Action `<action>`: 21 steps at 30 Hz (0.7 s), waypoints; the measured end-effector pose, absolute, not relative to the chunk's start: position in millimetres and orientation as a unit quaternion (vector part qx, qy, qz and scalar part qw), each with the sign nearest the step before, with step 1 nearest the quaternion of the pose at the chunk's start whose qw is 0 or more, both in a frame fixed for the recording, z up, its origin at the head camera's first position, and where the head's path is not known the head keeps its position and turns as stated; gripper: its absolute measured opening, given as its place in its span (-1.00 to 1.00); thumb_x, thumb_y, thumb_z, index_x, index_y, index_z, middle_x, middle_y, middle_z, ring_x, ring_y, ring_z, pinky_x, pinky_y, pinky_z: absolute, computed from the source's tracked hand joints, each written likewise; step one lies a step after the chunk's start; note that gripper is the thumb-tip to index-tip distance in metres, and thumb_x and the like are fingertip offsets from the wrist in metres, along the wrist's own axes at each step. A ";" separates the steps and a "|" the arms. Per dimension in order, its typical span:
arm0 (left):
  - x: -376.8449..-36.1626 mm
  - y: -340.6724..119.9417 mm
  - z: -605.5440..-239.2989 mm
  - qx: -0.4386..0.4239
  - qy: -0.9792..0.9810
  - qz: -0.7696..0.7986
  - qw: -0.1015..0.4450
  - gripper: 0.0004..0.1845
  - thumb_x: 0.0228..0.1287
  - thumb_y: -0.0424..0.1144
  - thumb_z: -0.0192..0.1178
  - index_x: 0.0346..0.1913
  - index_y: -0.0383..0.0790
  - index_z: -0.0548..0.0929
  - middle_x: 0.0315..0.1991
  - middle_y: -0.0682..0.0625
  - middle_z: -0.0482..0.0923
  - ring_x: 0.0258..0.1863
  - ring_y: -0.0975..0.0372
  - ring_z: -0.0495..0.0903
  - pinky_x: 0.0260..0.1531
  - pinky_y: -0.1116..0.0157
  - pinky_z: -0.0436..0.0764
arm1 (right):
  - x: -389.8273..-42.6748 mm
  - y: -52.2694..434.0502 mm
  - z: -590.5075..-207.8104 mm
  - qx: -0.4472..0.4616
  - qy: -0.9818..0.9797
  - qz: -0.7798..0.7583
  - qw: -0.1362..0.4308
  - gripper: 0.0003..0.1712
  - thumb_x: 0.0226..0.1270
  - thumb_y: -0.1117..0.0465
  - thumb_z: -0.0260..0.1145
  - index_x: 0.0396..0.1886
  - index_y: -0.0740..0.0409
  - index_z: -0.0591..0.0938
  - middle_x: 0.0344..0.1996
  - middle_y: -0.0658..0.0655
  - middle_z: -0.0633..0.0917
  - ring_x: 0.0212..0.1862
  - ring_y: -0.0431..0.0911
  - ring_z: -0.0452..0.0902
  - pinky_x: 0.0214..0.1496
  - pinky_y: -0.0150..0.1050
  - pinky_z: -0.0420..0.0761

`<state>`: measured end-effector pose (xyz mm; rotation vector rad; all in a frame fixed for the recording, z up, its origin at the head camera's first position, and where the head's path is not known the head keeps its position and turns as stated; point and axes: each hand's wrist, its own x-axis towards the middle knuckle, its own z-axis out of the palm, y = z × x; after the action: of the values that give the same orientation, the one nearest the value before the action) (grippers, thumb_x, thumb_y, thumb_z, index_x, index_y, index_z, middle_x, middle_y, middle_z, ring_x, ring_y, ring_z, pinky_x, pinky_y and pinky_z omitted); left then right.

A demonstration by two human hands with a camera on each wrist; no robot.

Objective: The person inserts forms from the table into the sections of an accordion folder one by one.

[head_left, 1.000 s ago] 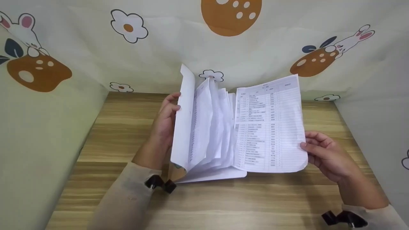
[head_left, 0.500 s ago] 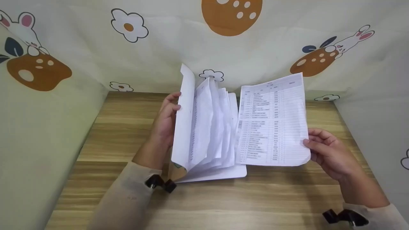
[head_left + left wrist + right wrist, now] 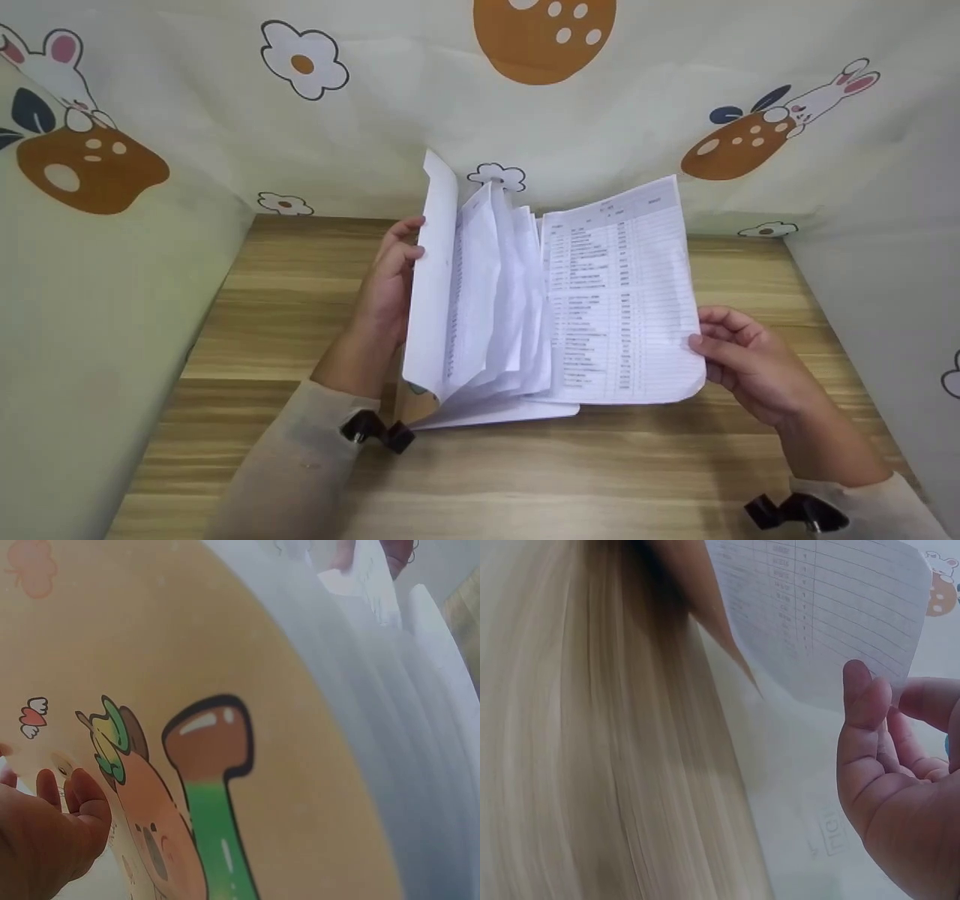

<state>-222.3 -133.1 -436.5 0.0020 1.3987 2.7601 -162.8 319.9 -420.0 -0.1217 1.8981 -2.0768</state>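
A notebook stands partly open on the table, its white leaves fanned out. Its tan outer cover, with a cartoon bear in green and brown, fills much of the left wrist view. My left hand holds the raised cover, two fingertips showing over its left edge. At the right, my right hand pinches the edge of a printed sheet with rows of a table on it. The sheet's left edge lies against the fanned leaves. In the right wrist view thumb and finger meet at the sheet's lower corner.
A wood-grain table lies beneath. Pale cloth walls with flowers, rabbits and brown fruit close in the back and sides. The notebook's white back cover rests low over the tabletop.
The printed sheet first shifted right and up, its left edge drawing away from the leaves, then came back left and down against them. The left hand and cover have stayed put.
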 end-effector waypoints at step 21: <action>-221.5 -132.2 -435.8 -0.006 0.459 0.888 0.034 -0.57 0.39 -0.29 -0.06 0.25 0.15 0.44 0.08 -0.06 0.53 -0.07 0.14 0.62 -0.17 0.26 0.65 | -187.3 289.7 -432.4 -0.027 0.677 -0.707 0.202 -0.69 0.56 0.38 0.28 0.20 0.07 0.62 -0.08 0.00 0.82 -0.12 -0.15 0.81 -0.08 -0.26 0.81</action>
<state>-221.5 -132.2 -435.8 -0.0194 1.4100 2.7304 -187.3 289.7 -432.4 -0.0760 1.8922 -1.9743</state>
